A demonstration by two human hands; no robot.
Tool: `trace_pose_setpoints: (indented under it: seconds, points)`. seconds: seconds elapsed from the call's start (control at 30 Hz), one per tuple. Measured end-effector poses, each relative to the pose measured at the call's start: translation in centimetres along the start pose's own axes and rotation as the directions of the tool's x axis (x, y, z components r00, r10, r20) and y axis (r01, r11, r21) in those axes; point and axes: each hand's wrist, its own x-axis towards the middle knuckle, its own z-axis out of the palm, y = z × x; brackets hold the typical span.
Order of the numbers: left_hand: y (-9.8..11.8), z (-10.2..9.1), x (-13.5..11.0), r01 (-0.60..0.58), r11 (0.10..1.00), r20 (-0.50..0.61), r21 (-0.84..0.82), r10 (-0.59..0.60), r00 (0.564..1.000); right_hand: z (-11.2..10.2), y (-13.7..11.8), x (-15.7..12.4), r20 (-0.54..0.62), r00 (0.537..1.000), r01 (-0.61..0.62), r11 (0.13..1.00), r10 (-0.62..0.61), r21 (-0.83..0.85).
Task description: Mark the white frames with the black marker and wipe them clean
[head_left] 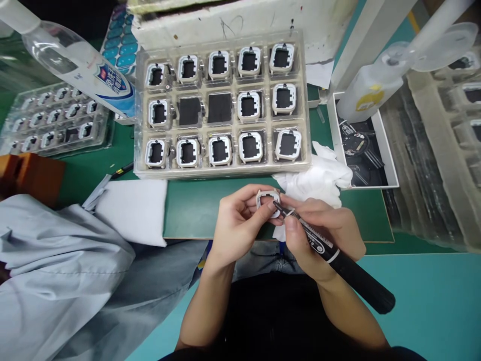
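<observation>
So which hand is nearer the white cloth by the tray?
Right. The right hand, holding the black marker, lies against the white cloth. The left hand, pinching the white frame, sits farther left, apart from it.

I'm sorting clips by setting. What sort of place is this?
Probably a factory assembly or inspection bench: a clear tray of identical white frames, a second tray, and the left hand holding one frame while the right hand marks it with a marker.

1 head-worn camera looks steeply down, close above the green mat [195, 205] and lap.
</observation>
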Motion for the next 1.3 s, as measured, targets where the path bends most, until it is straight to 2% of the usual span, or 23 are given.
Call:
trace_pose_setpoints:
  seconds: [0.23, 0.43, 0.67, 0.93, 1.3]
  points:
    - [-0.4, -0.2, 0.1, -0.069, 0.998, 0.037, 0.007, 0.068, 0.997, -0.1, 0.0, -0.4, -0.009, 1.0, 0.0, 1.0, 0.0, -0.031]
    - [-0.8, -0.6, 0.2, -0.136, 0.99, 0.059, 0.03, 0.134, 0.989, -0.2, 0.2, -0.7, -0.021, 0.999, 0.049, 0.998, -0.049, -0.026]
    - [-0.5, -1.2, 0.4, -0.089, 0.995, 0.118, -0.053, 0.095, 0.989, 0.1, 0.8, -0.8, -0.06, 0.984, 0.169, 0.984, -0.166, 0.049]
    - [-0.7, -1.5, 0.5, -0.059, 0.987, 0.195, -0.151, 0.089, 0.977, -0.2, 0.8, -1.1, -0.058, 0.986, 0.162, 0.981, -0.157, 0.103]
    - [-0.8, -1.9, 0.3, -0.004, 0.991, 0.183, -0.131, 0.029, 0.983, 0.3, 0.9, -0.9, -0.077, 0.982, 0.176, 0.983, -0.172, 0.044]
